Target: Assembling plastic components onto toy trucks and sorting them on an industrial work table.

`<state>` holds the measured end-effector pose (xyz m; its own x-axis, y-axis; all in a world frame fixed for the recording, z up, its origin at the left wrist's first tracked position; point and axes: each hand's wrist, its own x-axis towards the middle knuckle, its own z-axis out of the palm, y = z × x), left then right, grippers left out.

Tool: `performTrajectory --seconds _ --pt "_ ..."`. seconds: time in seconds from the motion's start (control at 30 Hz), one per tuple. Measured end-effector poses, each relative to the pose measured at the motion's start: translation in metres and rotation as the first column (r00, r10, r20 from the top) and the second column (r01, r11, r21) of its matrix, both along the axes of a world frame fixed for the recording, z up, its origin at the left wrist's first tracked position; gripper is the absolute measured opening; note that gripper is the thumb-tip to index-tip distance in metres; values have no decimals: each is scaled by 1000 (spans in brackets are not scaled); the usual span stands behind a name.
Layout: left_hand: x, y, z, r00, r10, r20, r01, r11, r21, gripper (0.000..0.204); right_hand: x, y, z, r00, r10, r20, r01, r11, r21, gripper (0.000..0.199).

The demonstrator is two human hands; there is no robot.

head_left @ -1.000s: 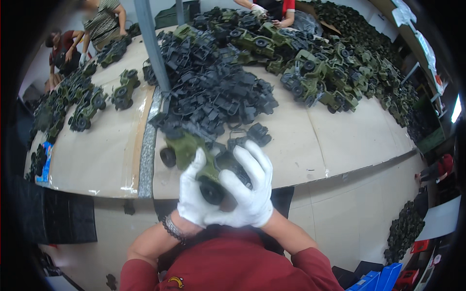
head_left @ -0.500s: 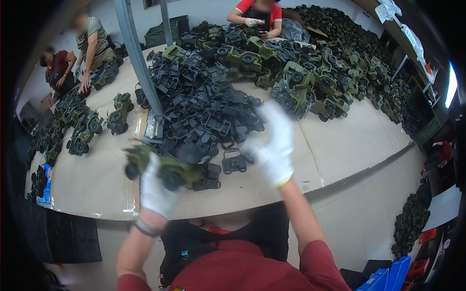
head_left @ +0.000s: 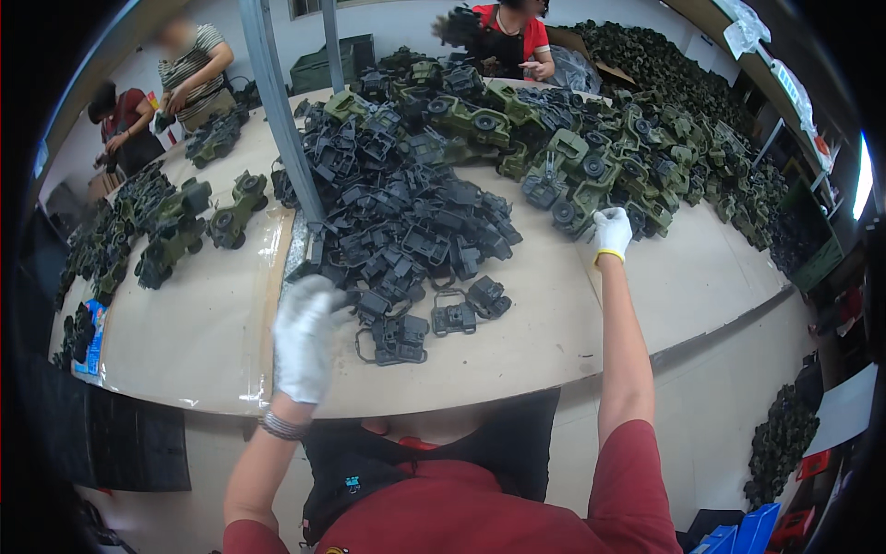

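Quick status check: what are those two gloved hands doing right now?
Left hand open, empty, beside dark plastic parts pile. Right hand stretched out, touching green toy jeeps; grip unclear. Nothing between.

Grey metal post (head_left: 277, 120) rising from the table (head_left: 203, 342), left of centre. Finished green toy jeeps (head_left: 171, 231) parked far left. Three other people seated along the far edge.
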<state>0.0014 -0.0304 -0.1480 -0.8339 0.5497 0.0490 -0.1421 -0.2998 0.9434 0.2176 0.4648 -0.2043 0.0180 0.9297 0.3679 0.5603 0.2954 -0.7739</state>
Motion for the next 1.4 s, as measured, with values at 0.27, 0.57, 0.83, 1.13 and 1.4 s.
performTrajectory --seconds 0.27,0.57,0.83,1.13,1.4 --pt "75 36 -21 620 -691 372 737 676 28 73 48 -104 45 834 430 -346 -310 883 351 12" --pt "102 30 -76 -393 -894 214 352 69 934 99 29 -287 113 72 859 508 -963 -74 261 35" --pt "107 -19 -28 -73 -903 424 577 309 756 76 0 -240 71 433 856 283 -901 411 136 34" --pt "80 -24 -31 386 -718 579 429 696 576 73 -17 -249 31 447 728 520 -869 491 60 38" --pt "77 -12 -18 475 -628 616 363 778 512 64 41 -253 30 482 466 742 -717 697 28 49"
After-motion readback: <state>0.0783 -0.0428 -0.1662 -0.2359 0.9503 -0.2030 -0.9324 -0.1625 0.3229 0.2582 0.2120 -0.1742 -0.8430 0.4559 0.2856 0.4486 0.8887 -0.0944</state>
